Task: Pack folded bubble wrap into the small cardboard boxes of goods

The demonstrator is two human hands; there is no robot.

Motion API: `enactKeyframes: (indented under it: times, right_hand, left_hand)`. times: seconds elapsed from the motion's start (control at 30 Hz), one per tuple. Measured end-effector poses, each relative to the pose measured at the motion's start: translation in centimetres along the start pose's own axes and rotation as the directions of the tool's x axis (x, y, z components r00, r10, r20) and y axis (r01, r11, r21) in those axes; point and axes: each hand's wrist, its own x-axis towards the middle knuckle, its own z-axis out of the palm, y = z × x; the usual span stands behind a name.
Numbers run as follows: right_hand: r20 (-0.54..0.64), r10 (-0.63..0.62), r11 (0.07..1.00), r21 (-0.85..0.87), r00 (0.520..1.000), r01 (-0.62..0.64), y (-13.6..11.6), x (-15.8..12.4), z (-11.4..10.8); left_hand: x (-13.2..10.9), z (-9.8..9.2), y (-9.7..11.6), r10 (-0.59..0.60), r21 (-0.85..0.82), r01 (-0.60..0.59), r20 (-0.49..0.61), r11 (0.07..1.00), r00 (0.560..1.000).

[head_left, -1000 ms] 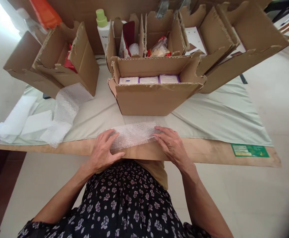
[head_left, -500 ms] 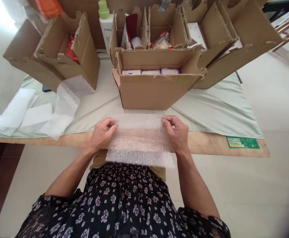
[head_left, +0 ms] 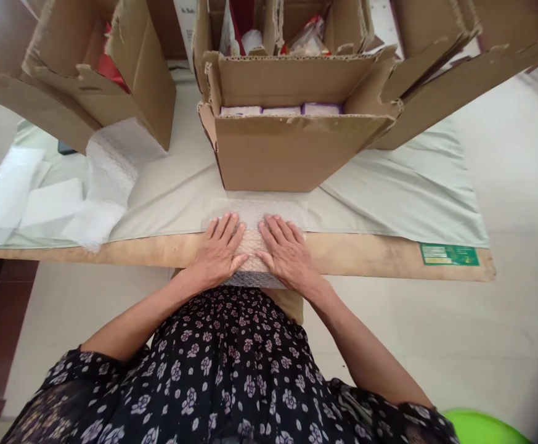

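Note:
A clear sheet of bubble wrap (head_left: 253,216) lies at the table's front edge, its near end hanging over toward my lap. My left hand (head_left: 219,250) rests flat on its left half, fingers stretched forward. On the right half lies my right hand (head_left: 288,251), also flat with fingers a little spread. The two thumbs point toward each other, with a strip of the wrap showing between them. Just beyond the sheet stands an open cardboard box (head_left: 287,154) with several white and purple packs (head_left: 281,111) inside.
More bubble wrap (head_left: 106,179) and white pieces lie at the left. Open cardboard boxes (head_left: 151,80) line the back, one holding a red item (head_left: 111,68). A green cloth (head_left: 411,191) covers the tabletop; a green label (head_left: 448,254) is on its wooden edge (head_left: 365,253). A lime-green object (head_left: 481,428) shows low right.
Both hands have let go of the bubble wrap's sides and now press flat on it. The sheet has gone from held up to lying on the table edge. The view has shifted slightly.

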Motion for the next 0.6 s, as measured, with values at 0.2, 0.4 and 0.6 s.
enactKeyframes:
  times: [0.2,0.4,0.6]
  right_hand:
    - [-0.001,0.114,0.991,-0.067,0.993,-0.114,4.4,-7.8,-2.1]
    - [-0.042,-0.064,0.998,-0.015,0.997,0.063,2.5,-10.6,-2.5]
    - [-0.117,0.013,0.939,0.343,0.993,0.028,2.7,-7.8,-2.8]
  left_hand:
    - [-0.4,0.4,-1.1,-0.025,-0.038,0.026,0.010,0.999,1.000]
    - [-2.4,-2.5,-1.4,0.181,-0.175,-0.174,0.026,0.969,0.983]
    - [-5.0,-4.0,-2.3,0.289,-0.202,-0.261,0.122,0.944,0.949]
